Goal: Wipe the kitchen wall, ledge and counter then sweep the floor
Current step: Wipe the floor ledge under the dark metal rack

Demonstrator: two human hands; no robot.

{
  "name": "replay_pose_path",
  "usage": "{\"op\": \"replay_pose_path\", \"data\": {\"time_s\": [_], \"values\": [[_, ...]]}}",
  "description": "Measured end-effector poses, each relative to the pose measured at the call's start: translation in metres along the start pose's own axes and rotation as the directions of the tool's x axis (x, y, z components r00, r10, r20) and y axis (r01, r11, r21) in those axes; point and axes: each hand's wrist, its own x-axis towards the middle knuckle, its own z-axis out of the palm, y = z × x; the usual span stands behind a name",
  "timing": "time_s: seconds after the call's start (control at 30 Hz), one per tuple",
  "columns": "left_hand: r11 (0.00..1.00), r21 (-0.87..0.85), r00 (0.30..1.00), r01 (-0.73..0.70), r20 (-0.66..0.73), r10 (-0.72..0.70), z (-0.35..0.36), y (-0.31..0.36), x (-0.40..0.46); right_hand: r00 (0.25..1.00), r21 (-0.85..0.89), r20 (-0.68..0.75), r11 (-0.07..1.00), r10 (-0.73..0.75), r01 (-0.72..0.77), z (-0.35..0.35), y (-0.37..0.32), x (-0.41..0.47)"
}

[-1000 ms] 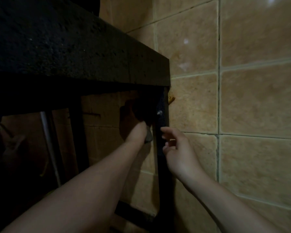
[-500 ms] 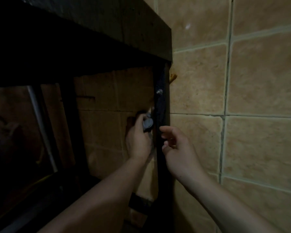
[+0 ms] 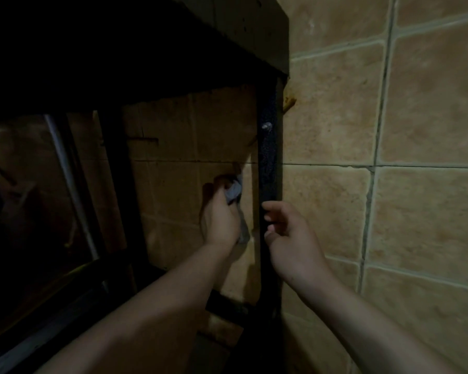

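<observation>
My left hand (image 3: pixel 220 220) is shut on a small grey cloth (image 3: pixel 234 191), pressed against the tan tiled wall (image 3: pixel 335 130) under the dark counter slab (image 3: pixel 173 41). The cloth sits just left of a black metal leg (image 3: pixel 268 168) that stands against the wall. My right hand (image 3: pixel 289 233) hovers at the leg's right side, fingers loosely curled and apart, holding nothing. Part of the cloth hangs down behind my left hand.
A bolt (image 3: pixel 266 126) sticks out of the leg near its top. A second black upright (image 3: pixel 119 184) and a thin grey pipe (image 3: pixel 70 184) stand to the left in deep shadow. A low black crossbar (image 3: pixel 222 303) joins the leg near the floor.
My left hand has come down the wall from just under the slab with the cloth. The view has tilted down and closer. My right hand has stayed beside the leg.
</observation>
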Motion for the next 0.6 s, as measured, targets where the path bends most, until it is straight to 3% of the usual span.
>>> {"op": "replay_pose_path", "data": {"time_s": [0.1, 0.23, 0.37, 0.43, 0.6], "values": [[0.997, 0.038, 0.997, -0.074, 0.04, 0.072, 0.006, -0.011, -0.014, 1.0, -0.009, -0.018, 1.0, 0.006, -0.006, 0.002, 0.0, -0.002], [0.991, 0.132, 0.991, -0.029, 0.134, 0.011, 0.012, -0.035, -0.036, 0.999, 0.004, 0.004, 0.999, 0.04, -0.04, 0.004, 0.007, -0.009], [0.988, 0.056, 0.989, 0.147, -0.024, -0.146, 0.002, -0.034, -0.011, 0.998, 0.022, 0.045, 0.999, 0.039, -0.04, 0.002, 0.009, -0.011], [0.967, 0.112, 0.972, 0.23, -0.07, -0.224, -0.005, -0.035, 0.014, 0.998, 0.029, 0.056, 0.999, 0.032, -0.033, 0.004, 0.008, -0.009], [0.952, 0.101, 0.953, 0.29, -0.124, -0.277, -0.009, -0.025, 0.043, 0.999, 0.018, 0.043, 1.0, -0.01, 0.009, 0.013, 0.006, -0.004]]}}
